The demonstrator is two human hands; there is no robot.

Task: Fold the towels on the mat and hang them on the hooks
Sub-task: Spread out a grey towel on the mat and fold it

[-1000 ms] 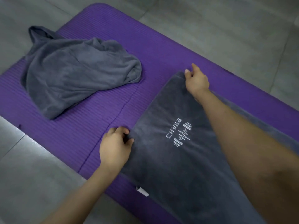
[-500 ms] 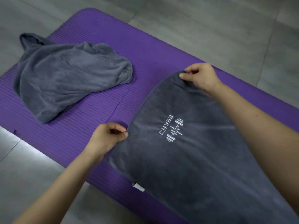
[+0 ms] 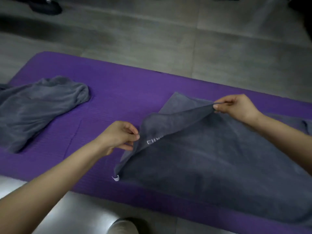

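Observation:
A dark grey towel (image 3: 211, 159) lies on the right half of the purple mat (image 3: 121, 92). My left hand (image 3: 118, 136) pinches its near left corner, and my right hand (image 3: 236, 107) pinches its far corner. Both corners are lifted off the mat, and the raised edge between them folds over the towel, hiding most of its white lettering. A small white tag (image 3: 116, 178) hangs at the towel's lower left corner. A second grey towel (image 3: 37, 105) lies crumpled on the left part of the mat. No hooks are in view.
Grey tiled floor (image 3: 185, 39) surrounds the mat. A dark shoe (image 3: 45, 5) sits at the top left edge. A knee in light trousers (image 3: 123, 227) shows at the bottom edge.
Both hands have pinched the towel's left edge and lifted it off the mat, carrying it to the right over the lettering. The camera has tilted up, showing more floor.

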